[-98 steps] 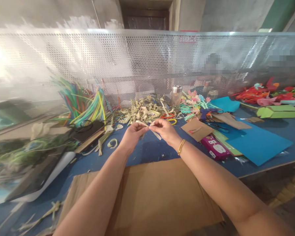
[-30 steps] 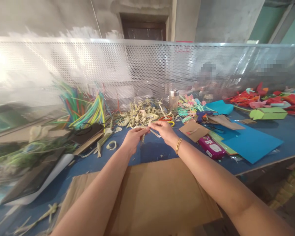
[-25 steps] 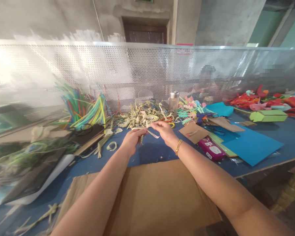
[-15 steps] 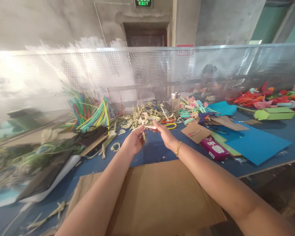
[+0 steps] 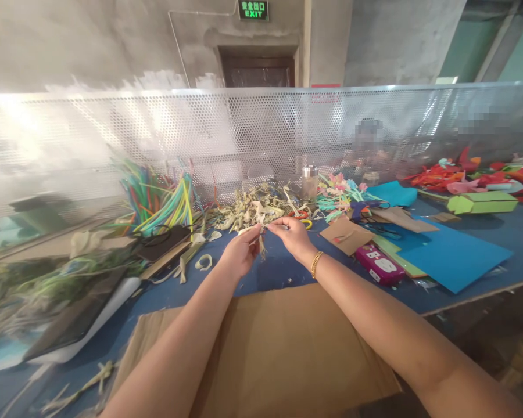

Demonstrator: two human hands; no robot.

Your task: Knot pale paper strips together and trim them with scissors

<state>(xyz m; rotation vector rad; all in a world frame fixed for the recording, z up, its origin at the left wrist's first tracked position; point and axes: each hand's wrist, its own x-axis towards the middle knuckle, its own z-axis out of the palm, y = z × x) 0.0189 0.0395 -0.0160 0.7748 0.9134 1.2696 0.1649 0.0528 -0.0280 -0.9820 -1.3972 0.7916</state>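
Note:
My left hand (image 5: pixel 243 251) is closed in a pinch on a small pale dried-husk piece (image 5: pixel 262 248), whose frayed end hangs below the fingers. Thumb and fingers of my right hand (image 5: pixel 294 237) pinch together at the top of the same piece, close beside the left fingertips. A gold bracelet circles the right wrist. Just behind both hands lies a heap of dried, straw-coloured husk pieces (image 5: pixel 239 212). Under my forearms a brown cardboard sheet (image 5: pixel 287 348) lies on the blue table (image 5: pixel 265 277).
Colourful pipe cleaners (image 5: pixel 157 194) stand at the back left, near a husk ring (image 5: pixel 203 262). A lidded jar (image 5: pixel 310 181), yellow-handled scissors (image 5: pixel 306 223), a purple packet (image 5: pixel 378 265) and blue sheets (image 5: pixel 457 255) lie rightward. A perforated metal screen (image 5: pixel 261 128) closes the back.
My right fingers have bent into a pinch and shifted towards the left fingertips. The pale strip that stretched between the hands now shows less, and its frayed end hangs slightly further right.

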